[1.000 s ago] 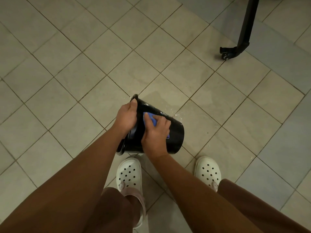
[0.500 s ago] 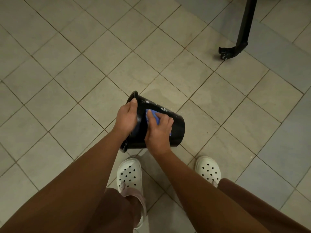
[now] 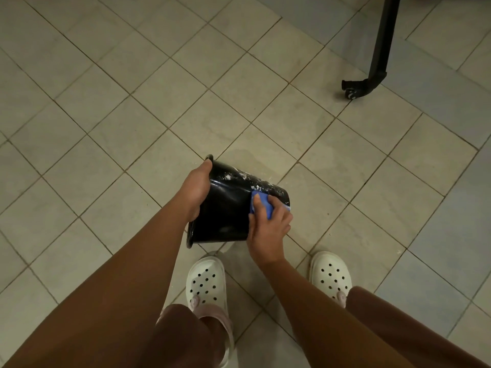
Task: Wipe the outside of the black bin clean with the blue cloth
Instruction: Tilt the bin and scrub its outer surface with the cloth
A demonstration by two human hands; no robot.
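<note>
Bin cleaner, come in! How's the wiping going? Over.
Left hand grips black bin rim. Right hand holds blue cloth against base end. White specks on top. Nothing blocking.

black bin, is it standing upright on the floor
No, the black bin is tipped on its side, its rim gripped by the left hand.

Feet, nearer the wearer than the fingers (image 3: 276, 208): white clogs (image 3: 206, 285) with round vent holes, pale pink heel straps (image 3: 215, 313) on rivets. Brown trouser legs (image 3: 180, 338) reach the clogs; forearms bare.
</note>
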